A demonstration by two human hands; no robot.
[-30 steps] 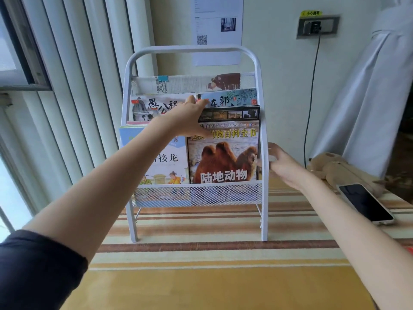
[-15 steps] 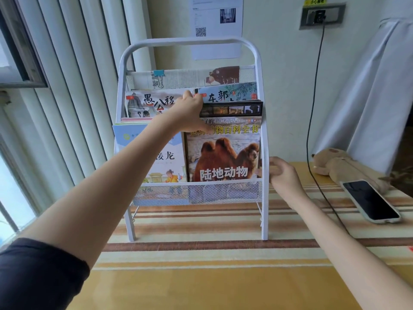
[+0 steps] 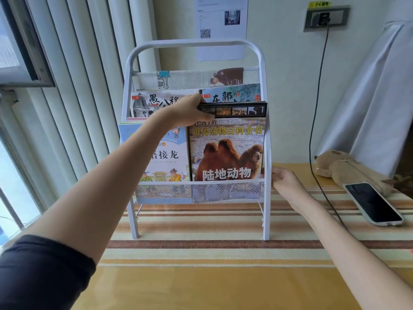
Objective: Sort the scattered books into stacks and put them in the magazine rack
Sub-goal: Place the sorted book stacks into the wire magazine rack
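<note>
A white metal magazine rack [image 3: 261,63] stands on the striped table top. Its front pocket holds a camel-cover animal book [image 3: 228,151] on the right and a light-blue storybook [image 3: 169,157] on the left. The middle tier carries two more picture books [image 3: 154,101], and clipped papers [image 3: 192,78] sit in the top tier. My left hand [image 3: 185,113] grips the top left corner of the camel book, fingers behind it. Beside the rack's right post at pocket height is my right hand [image 3: 283,180], fingers loosely curled and holding nothing.
A phone [image 3: 373,203] lies face up at the right on the striped cloth [image 3: 201,245], with a brown plush toy [image 3: 339,166] behind it. A black cable [image 3: 312,135] hangs from the wall socket. Vertical blinds and a window are at the left.
My right hand has slid down along the rack's right post and come slightly off it. My left hand stays on the camel book's top corner. The view has tilted a little.
</note>
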